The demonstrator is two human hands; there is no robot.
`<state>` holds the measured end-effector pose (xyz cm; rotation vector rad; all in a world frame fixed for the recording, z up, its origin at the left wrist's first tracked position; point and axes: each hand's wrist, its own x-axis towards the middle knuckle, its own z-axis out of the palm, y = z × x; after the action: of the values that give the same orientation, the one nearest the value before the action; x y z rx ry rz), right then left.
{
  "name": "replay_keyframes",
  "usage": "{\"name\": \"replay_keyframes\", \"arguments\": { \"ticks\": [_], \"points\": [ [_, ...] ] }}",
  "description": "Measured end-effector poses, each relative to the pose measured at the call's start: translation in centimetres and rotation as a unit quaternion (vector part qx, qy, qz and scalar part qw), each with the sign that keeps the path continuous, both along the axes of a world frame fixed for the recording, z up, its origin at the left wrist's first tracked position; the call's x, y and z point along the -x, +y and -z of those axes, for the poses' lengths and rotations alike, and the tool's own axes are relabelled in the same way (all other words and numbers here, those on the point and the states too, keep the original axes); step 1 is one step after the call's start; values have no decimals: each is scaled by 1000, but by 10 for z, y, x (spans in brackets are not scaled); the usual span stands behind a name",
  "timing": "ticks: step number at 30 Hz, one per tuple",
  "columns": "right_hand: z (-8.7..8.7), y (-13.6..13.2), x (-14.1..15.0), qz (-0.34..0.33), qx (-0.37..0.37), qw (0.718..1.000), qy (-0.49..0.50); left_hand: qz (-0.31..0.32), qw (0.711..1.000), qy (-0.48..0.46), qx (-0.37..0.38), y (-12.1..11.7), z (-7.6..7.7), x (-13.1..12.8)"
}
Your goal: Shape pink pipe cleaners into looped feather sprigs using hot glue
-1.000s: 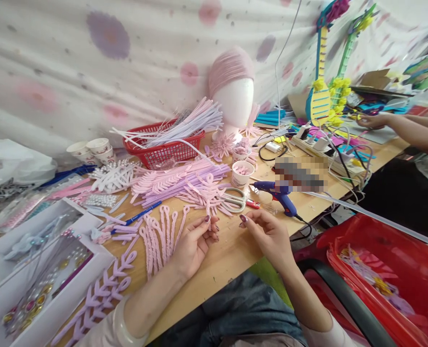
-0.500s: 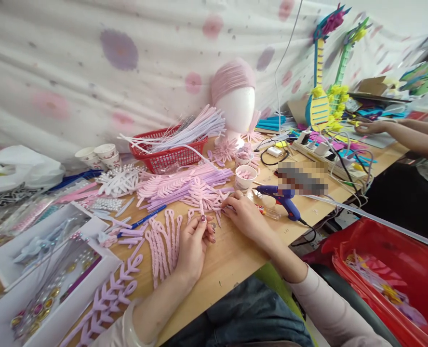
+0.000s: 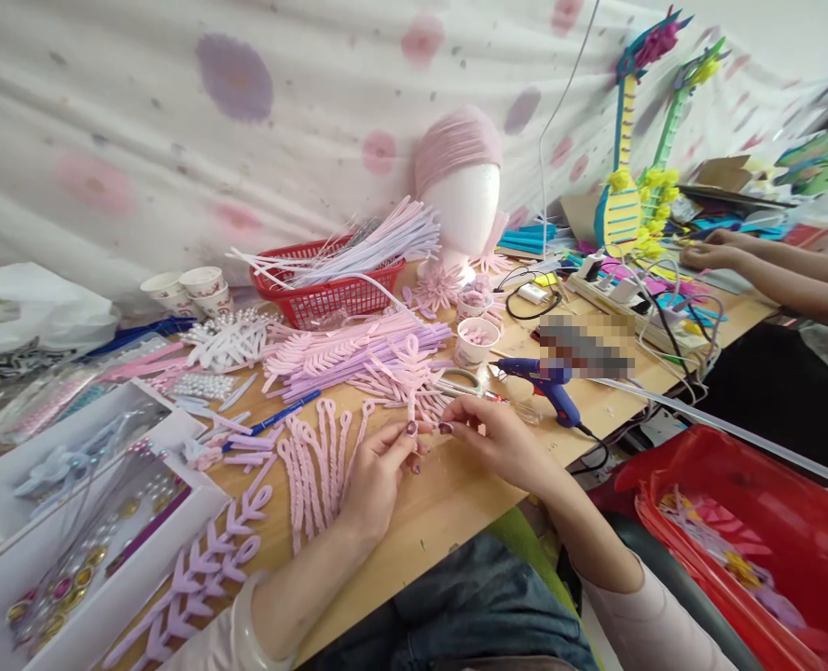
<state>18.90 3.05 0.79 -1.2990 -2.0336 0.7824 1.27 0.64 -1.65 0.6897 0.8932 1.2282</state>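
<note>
My left hand (image 3: 376, 480) is closed, thumb and finger pinching the lower end of a pink pipe-cleaner sprig (image 3: 411, 373) that stands upright with looped leaves. Beside it, almost touching, my right hand (image 3: 502, 438) has its thumb and finger pinched together; what is between them is too small to make out. Just beyond the right hand lie scissors (image 3: 464, 380). Left of my left hand, several twisted pink pipe-cleaner loops (image 3: 306, 475) are laid in a row. Behind the hands is a pile of pink and purple pipe cleaners (image 3: 316, 359).
A blue glue gun (image 3: 550, 382) lies right of the hands, near a paper cup (image 3: 476, 341) of pink pieces. Farther back stand a red basket (image 3: 323, 294) and a foam head (image 3: 464, 210). White boxes (image 3: 204, 503) with beads sit left. Another person's hands (image 3: 711, 253) are at far right.
My right hand has come back from the scissors area toward my left fingertips, uncovering the scissors. The pink sprig in my left hand stands higher and a little to the right.
</note>
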Motion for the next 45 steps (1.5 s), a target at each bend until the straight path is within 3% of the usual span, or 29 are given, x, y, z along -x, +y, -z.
{"name": "replay_keyframes", "arguments": {
  "ticks": [6,9,18,22,28,36,45],
  "points": [
    [22,-11,3,15,97,975,200,-12,999,-13,27,0,-2,-1],
    [32,-17,8,39,120,961,248,-16,999,-26,35,1,-2,-1],
    [30,-23,12,111,65,959,254,-11,999,-32,41,0,2,0],
    [33,-26,4,138,70,946,285,-15,999,-30,33,0,1,-2],
    [26,-24,-5,196,14,919,341,12,1000,-13,26,1,1,-1],
    [8,-7,13,112,-67,945,300,97,994,50,-14,-1,1,1],
    [2,-7,5,103,-100,971,189,100,994,45,-13,-1,3,2]
  ]
}}
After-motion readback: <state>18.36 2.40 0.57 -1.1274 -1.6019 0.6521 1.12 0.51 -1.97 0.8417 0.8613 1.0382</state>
